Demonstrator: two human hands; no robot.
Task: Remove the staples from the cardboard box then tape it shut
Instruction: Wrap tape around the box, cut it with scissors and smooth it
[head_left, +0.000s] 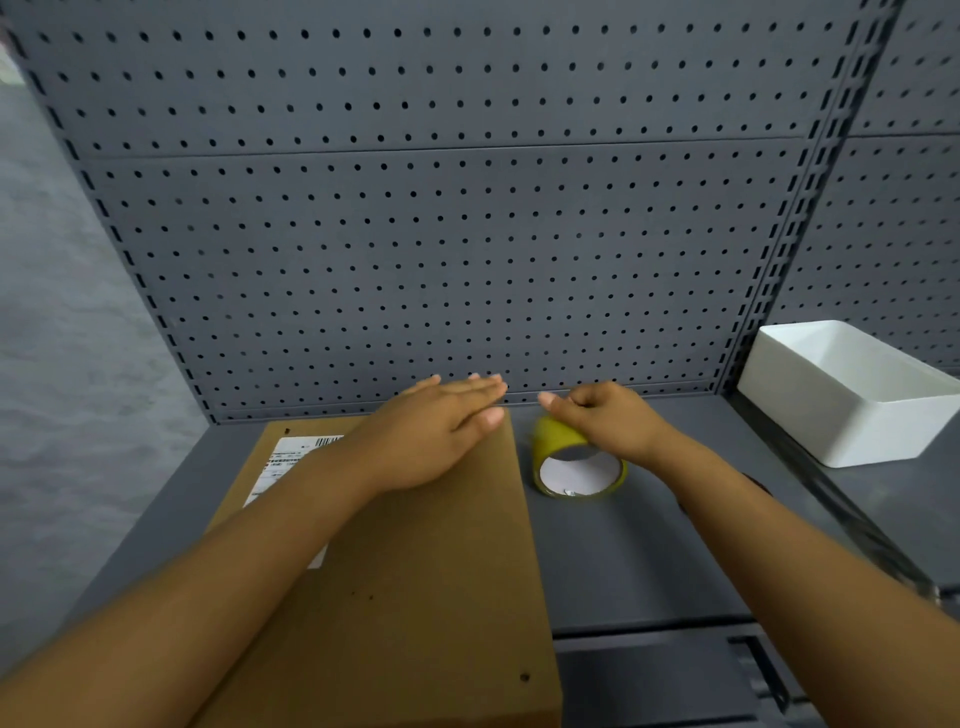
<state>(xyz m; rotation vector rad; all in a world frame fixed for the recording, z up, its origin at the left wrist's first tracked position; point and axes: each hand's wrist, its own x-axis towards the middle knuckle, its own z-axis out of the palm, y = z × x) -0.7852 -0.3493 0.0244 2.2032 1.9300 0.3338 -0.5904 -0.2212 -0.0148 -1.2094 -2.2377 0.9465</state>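
A brown cardboard box (431, 571) lies flat on the grey workbench, with a white shipping label (291, 462) near its far left corner. My left hand (436, 426) rests on the box's far right corner with straight fingers. A yellow-green roll of tape (574, 465) stands on edge just right of the box. Above the roll's top is my right hand (597, 413), fingers curled over it and thumb pointing left; whether it grips the roll is unclear.
A white rectangular bin (852, 405) sits at the back right of the bench (649, 561). A grey pegboard wall (441, 234) rises directly behind the box. A dark drawer front with a handle (763, 675) shows below the bench edge at lower right.
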